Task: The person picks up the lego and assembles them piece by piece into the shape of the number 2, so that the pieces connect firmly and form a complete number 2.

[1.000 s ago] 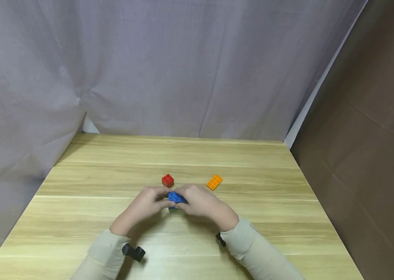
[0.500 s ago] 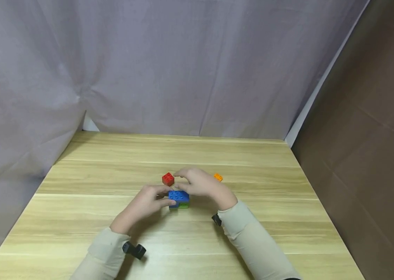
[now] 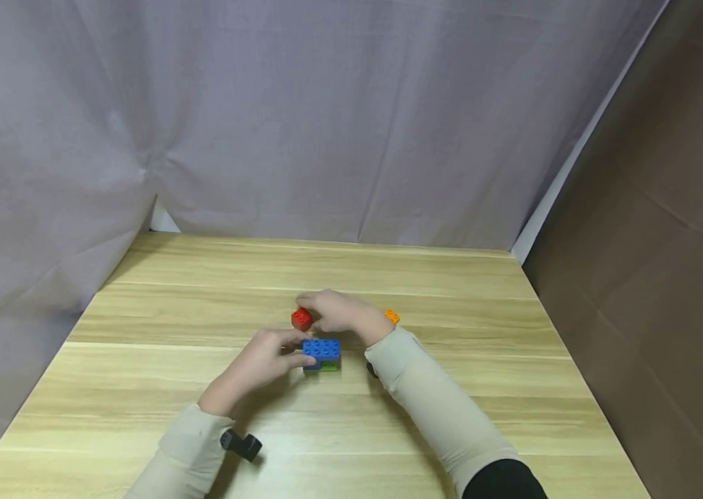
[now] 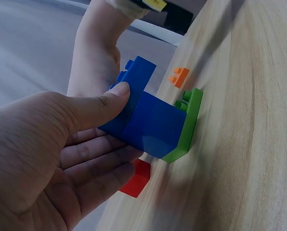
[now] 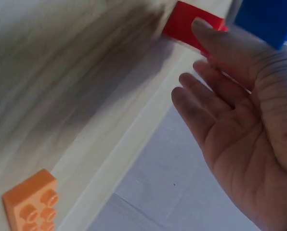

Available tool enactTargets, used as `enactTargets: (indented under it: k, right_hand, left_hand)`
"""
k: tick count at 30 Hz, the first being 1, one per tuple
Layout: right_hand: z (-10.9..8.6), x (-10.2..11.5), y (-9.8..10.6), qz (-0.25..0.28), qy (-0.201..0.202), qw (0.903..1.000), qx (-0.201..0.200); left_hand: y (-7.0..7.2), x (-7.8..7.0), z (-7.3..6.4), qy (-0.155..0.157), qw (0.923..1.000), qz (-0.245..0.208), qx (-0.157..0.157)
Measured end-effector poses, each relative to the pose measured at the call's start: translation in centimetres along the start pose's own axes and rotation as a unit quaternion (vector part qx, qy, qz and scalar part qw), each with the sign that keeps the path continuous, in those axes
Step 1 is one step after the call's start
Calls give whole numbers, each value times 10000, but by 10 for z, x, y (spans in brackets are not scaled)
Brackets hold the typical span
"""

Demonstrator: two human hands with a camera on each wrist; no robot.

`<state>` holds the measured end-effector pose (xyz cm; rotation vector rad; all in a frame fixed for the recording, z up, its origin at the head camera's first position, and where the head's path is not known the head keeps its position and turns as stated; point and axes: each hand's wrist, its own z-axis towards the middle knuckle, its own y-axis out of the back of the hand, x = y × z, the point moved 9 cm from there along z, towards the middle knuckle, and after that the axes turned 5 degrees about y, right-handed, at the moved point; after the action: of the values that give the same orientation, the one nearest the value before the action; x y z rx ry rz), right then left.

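My left hand [image 3: 266,359] holds a small stack of toy building bricks, thumb on the near side and fingers behind. On top of the stack is a long blue brick [image 3: 322,348]; under one end sits another blue brick [image 4: 155,125], and a flat green brick [image 4: 190,122] forms the base, with a gap below the top brick's other end. Just behind the stack, my right hand [image 3: 340,312] pinches a red brick [image 3: 301,319]. In the right wrist view its thumb lies over the red brick's face, while the other fingers extend loosely; the index finger is mostly hidden there.
A flat orange brick [image 3: 392,316] lies on the wooden table [image 3: 439,291] beyond the right wrist, partly covered by it in the head view. Grey cloth [image 3: 276,125] hangs along the back and left, and a brown panel [image 3: 651,229] stands at the right.
The right hand has let go of the blue stack and moved back and left to the red brick, which has turned slightly. The left hand has stayed at the stack.
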<state>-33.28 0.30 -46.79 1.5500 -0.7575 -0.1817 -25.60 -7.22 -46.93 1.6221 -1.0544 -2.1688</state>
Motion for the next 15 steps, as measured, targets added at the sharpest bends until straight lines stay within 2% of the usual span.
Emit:
enactTargets:
  k: [6,15]
  right_hand:
    - [10,-7,-7,118,-10,9997,228]
    - [12,-9,-4,100,37,9999,20]
  left_hand:
    - [-2,0,1,66,10000,-22,37]
    - [-4,1,0,172,9998,-64,74]
